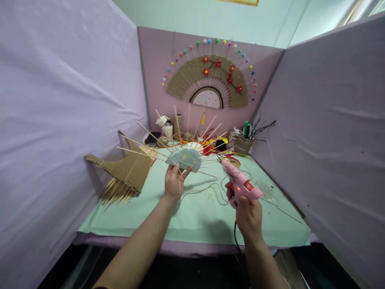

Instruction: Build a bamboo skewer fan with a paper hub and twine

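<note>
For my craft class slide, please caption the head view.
Left hand holds a half-disc with radiating sticks; right hand grips a pink glue gun.

pass: near cloth | block: spoked disc | left: cardboard | back-right: pot

The head camera is looking forward and down from above the person's own forearms, which are showing along the bottom edge. It is viewing the table from nearby and facing the pink back panel beyond, with purple side walls flanking the view.
</note>
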Demonstrator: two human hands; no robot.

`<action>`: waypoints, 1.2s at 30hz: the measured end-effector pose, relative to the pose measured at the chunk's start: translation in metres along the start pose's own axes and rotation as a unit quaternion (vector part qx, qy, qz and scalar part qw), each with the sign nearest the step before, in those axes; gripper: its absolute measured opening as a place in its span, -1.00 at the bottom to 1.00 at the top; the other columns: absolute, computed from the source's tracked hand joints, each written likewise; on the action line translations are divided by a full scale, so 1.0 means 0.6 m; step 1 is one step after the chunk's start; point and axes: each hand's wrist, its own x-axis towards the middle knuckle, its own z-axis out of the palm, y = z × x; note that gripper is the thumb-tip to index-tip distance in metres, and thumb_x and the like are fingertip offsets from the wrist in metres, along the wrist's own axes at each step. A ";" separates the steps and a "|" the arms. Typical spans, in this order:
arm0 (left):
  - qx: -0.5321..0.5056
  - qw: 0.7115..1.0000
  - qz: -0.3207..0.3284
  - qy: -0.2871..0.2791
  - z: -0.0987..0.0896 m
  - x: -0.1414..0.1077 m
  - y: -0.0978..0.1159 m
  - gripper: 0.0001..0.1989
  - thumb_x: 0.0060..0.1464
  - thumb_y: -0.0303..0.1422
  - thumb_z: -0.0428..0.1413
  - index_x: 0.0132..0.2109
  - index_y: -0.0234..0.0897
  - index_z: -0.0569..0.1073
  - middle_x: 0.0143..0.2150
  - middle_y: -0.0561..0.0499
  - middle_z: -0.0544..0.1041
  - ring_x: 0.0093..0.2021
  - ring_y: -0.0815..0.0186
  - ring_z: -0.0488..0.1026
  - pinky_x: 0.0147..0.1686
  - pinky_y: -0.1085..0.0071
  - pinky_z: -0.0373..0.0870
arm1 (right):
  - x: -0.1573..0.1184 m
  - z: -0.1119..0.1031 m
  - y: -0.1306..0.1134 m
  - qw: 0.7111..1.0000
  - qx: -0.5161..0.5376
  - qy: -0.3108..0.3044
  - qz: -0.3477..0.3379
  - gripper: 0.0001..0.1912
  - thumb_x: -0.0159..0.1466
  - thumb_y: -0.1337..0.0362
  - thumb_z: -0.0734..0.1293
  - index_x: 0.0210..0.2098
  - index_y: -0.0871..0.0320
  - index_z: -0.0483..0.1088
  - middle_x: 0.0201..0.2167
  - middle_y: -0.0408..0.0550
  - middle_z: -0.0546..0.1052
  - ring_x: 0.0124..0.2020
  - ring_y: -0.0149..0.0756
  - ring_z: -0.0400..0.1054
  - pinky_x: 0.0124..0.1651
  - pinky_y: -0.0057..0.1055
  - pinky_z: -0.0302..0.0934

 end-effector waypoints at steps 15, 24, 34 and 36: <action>-0.018 0.918 -0.342 0.200 0.029 -0.031 -0.022 -0.83 0.33 -0.43 -0.08 -0.11 -0.33 0.40 -0.21 -0.11 0.59 -0.28 0.32 0.59 -0.20 0.29 0.61 | 0.030 -0.079 0.010 0.996 -0.021 0.086 -0.028 -0.60 0.34 -0.03 0.23 -0.20 0.18 0.46 -0.41 -0.06 0.47 -0.49 -0.42 0.23 -0.50 -0.48 0.10; 0.513 0.751 -0.391 -0.141 -0.034 0.011 0.096 -0.69 -0.01 -0.19 0.24 -0.26 -0.38 0.49 -0.32 -0.15 0.61 -0.40 0.26 0.55 -0.34 0.39 0.49 | 0.044 -0.099 0.024 0.996 -0.010 0.094 -0.010 -0.55 0.32 -0.07 0.23 -0.19 0.21 0.47 -0.47 -0.08 0.44 -0.51 -0.43 0.19 -0.48 -0.46 0.09; 0.636 0.674 -0.140 -0.349 0.186 0.175 0.066 -0.63 -0.05 -0.12 0.17 -0.19 -0.31 0.53 -0.25 -0.10 0.62 -0.31 0.23 0.55 -0.41 0.42 0.41 | 0.084 -0.142 0.101 0.963 0.160 0.162 0.146 -0.46 0.15 -0.22 0.36 -0.27 0.18 0.48 -0.38 -0.09 0.52 -0.52 -0.45 0.24 -0.46 -0.47 0.12; 0.636 0.669 -0.107 -0.369 0.231 0.229 0.018 -0.66 -0.06 -0.18 0.19 -0.19 -0.32 0.56 -0.28 -0.09 0.62 -0.30 0.24 0.55 -0.38 0.43 0.42 | 0.088 -0.155 0.110 0.947 0.202 0.176 0.179 -0.42 0.06 -0.24 0.41 -0.27 0.17 0.48 -0.37 -0.10 0.53 -0.51 -0.44 0.27 -0.45 -0.47 0.16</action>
